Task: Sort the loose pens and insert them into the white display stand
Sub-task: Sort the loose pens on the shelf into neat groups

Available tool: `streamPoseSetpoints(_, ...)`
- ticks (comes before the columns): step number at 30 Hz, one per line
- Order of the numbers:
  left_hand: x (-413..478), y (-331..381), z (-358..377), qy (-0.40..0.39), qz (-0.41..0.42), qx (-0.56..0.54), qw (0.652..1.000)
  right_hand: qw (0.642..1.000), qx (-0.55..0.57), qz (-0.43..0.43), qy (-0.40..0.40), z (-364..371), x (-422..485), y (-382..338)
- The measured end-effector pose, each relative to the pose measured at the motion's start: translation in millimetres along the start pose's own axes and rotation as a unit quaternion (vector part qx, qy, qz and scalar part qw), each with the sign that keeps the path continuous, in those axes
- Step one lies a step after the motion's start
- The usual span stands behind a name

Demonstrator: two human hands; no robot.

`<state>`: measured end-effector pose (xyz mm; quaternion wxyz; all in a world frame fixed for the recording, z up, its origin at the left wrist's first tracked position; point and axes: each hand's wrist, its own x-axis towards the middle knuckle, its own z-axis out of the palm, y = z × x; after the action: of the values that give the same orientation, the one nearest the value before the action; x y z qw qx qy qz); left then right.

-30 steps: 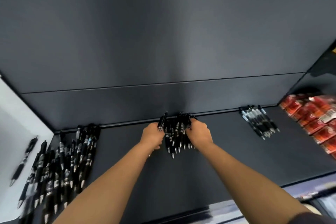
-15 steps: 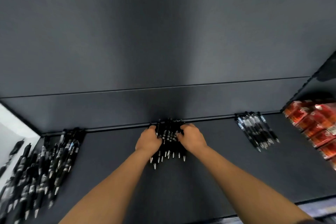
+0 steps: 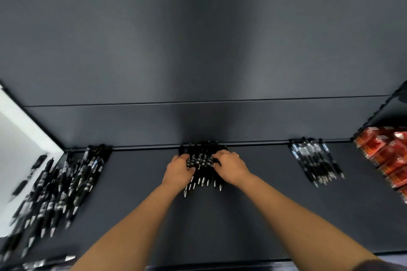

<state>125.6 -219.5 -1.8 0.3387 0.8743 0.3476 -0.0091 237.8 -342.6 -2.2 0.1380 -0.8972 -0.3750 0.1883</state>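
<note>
Left hand (image 3: 178, 170), right hand (image 3: 231, 167) clasp slim black silver-tipped pens (image 3: 203, 160).

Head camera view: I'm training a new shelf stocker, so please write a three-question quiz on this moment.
1. True or false: the left hand and the right hand both touch the middle bunch of pens.
2. What lies at the far right of the shelf? A. red packets B. white cups C. blue folders
3. Fill in: the silver tips of that bunch point ___ the person.
Key: 1 true; 2 A; 3 toward.
</note>
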Motion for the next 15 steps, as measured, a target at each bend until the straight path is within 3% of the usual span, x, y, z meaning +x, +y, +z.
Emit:
streamPoseSetpoints(8, -20.8, -12.3, -22.7, 0.038, 0.030, 0.029, 0.998, 0.996, -0.011, -0.068, 0.062, -0.4, -4.1, -28.9)
streamPoseSetpoints(15, -37.8, -53.2, -70.3, 0.077, 0.031, 0.152, 0.985, 0.985, -0.061, -0.136, 0.083, 9.5, 2.0, -92.5)
